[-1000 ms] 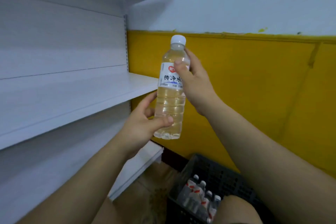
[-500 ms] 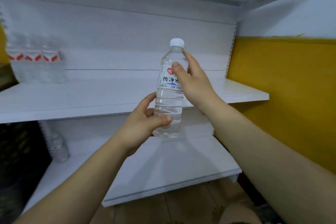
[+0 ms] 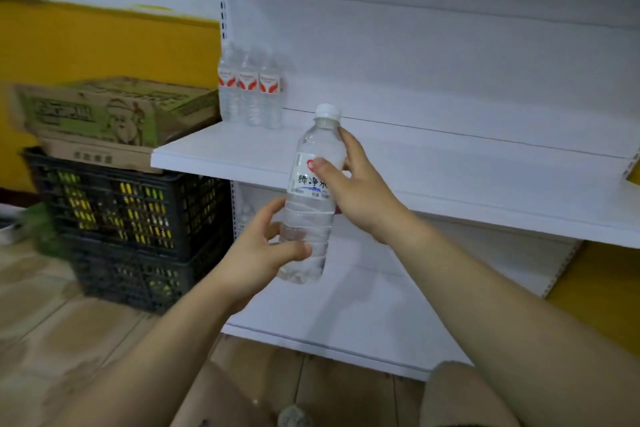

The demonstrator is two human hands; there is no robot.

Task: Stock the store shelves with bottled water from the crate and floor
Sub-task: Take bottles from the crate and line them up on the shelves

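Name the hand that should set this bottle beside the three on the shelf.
Probably the right hand: it grips the bottle at shelf height, base free; the left hand holds low.

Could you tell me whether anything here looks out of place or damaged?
Nothing stands out: the capped bottle is held in the left hand and right hand, and three bottles stand upright on the shelf.

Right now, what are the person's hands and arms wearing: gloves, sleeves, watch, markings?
Nothing worn. The left hand and right hand are bare: no gloves, rings or watch. The left forearm and right forearm show no sleeve up to the frame edge. No markings visible.
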